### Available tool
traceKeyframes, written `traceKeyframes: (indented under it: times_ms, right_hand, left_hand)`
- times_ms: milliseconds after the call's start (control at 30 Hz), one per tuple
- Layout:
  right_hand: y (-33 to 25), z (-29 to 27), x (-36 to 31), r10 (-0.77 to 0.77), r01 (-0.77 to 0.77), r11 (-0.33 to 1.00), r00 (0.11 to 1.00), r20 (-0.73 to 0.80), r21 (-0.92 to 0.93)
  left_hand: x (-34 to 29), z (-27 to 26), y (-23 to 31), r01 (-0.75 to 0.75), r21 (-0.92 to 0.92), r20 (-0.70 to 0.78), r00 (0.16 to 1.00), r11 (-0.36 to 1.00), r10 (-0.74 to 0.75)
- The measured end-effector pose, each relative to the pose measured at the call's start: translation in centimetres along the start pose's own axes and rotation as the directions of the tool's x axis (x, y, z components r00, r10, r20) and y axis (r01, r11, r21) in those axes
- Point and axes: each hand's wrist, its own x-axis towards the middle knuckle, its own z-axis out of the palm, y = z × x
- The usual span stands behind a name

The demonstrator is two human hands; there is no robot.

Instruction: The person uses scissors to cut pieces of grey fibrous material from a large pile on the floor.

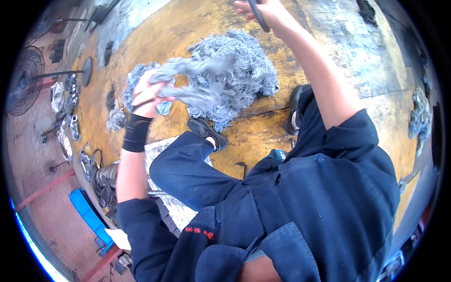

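My left hand (146, 95), with a black band round its wrist, is closed on a bunch of grey-blue thread waste (181, 68). The loose strands trail to the right and are smeared by motion. Just beyond and to the right lies a big tangled pile of the same thread (244, 70) on the yellow, stained floor (253, 136). A smaller thread clump (133, 84) sits behind my left hand. Far off at the top edge, my right hand (275, 16) grips a dark, slim bar-like tool (258, 15); its upper end is cut off by the frame.
My shoes (206, 131) rest close to the near side of the pile. A round fan (26, 80) stands at the far left, with metal parts and cables (105, 181) along the left edge. More thread scraps (419, 117) lie at the right. A blue object (89, 216) is at lower left.
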Motion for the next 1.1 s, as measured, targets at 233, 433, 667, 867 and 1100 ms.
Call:
traceKeyframes:
  times_ms: [233, 433, 667, 867, 1100]
  right_hand:
    - [-0.5, 0.4, -0.6, 0.101, -0.101, 0.995, 0.995, 0.024, -0.018]
    - [-1.0, 1.2, -1.1, 0.046, -0.055, 0.984, 0.997, -0.057, -0.169]
    - [-0.9, 0.6, -0.8, 0.050, -0.066, 0.978, 0.995, -0.087, -0.196]
    - [-0.8, 1.9, -1.2, 0.062, -0.063, 0.986, 0.998, -0.012, -0.152]
    - [1.3, 0.3, -2.9, -0.005, 0.029, 0.956, 0.997, 0.083, -0.293]
  left_hand:
    - [-2.6, -31.5, -0.3, -0.119, -0.055, -0.587, 0.807, 0.991, 0.064]
    - [-4.6, -43.5, -5.7, 0.186, 0.411, -0.886, 0.310, 0.892, 0.344]
    - [3.5, -30.5, -17.8, 0.380, 0.427, -0.745, 0.662, 0.821, 0.081]
    - [5.4, -18.5, -28.8, 0.349, 0.355, -0.440, 0.881, 0.867, -0.174]
    - [11.1, -5.3, -37.1, 0.520, 0.185, -0.371, 0.823, 0.834, -0.431]
